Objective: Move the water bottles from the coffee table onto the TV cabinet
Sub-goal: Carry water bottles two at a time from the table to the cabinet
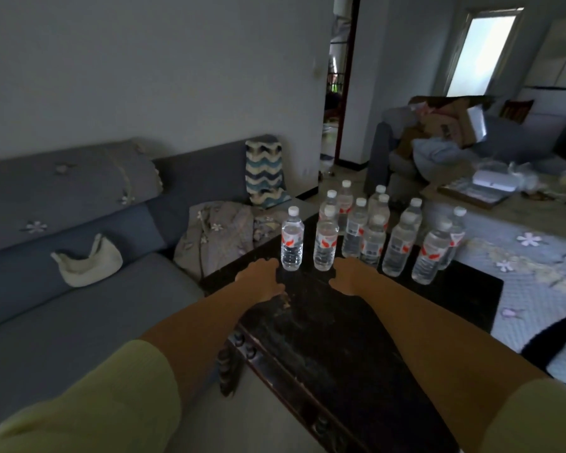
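Two bare hands are reaching over a dark coffee table [356,338] toward a cluster of upright water bottles [373,237].

The left hand [262,282] is hovering just near of the leftmost bottle [292,238], fingers loosely bent and holding nothing, while the right hand [348,277] is hovering just near of the next bottle [325,240], its fingers likewise relaxed and gripping nothing; whether either hand is touching a bottle cannot be told. All the bottles are standing capped on the far half of the table, the front row running from the left to a bottle [430,255] at the right. A grey sofa [79,289] is sitting to the left of the table with a pale bag [87,261] lying on its seat and a zigzag cushion [264,171] leaning at its far end. Yellow-green sleeves [95,403] are covering both upper forearms.
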The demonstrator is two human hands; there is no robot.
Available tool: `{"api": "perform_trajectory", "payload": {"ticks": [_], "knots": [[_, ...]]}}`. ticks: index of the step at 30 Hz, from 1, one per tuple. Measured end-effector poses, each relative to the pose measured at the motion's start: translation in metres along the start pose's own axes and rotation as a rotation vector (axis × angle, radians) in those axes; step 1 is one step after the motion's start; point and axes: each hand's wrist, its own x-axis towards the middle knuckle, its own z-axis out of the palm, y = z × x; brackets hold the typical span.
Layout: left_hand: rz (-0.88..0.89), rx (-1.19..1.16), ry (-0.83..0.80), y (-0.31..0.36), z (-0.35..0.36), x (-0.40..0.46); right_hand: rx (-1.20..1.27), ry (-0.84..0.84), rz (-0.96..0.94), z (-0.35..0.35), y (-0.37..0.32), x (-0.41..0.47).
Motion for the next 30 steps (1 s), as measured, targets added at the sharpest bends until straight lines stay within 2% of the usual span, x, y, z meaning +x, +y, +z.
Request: {"api": "perform_trajectory", "payload": {"ticks": [8, 11, 15, 19, 23, 26, 30], "knots": [[0.009, -0.057, -0.084, -0.015, 0.013, 0.122, 0.107, -0.046, 0.033, 0.020, 0.018, 0.116], [0.004, -0.105, -0.152, -0.026, 0.028, 0.172, 0.197, -0.101, 0.126, 0.037, 0.025, 0.159], [-0.016, -0.301, -0.228, -0.038, 0.044, 0.233, 0.489, -0.093, 0.304, 0.056, 0.031, 0.203], [-0.048, -0.555, -0.174, -0.060, 0.093, 0.314, 0.850, 0.108, 0.444, 0.074, 0.038, 0.246], [-0.027, -0.829, -0.152, -0.048, 0.085, 0.317, 1.167, 0.352, 0.467, 0.093, 0.032, 0.271], [-0.048, -0.946, -0.122, -0.041, 0.095, 0.329, 1.219, 0.454, 0.469, 0.103, 0.027, 0.285], [-0.115, -0.934, -0.072, -0.032, 0.107, 0.355, 1.172, 0.527, 0.522, 0.102, 0.021, 0.305]]}}
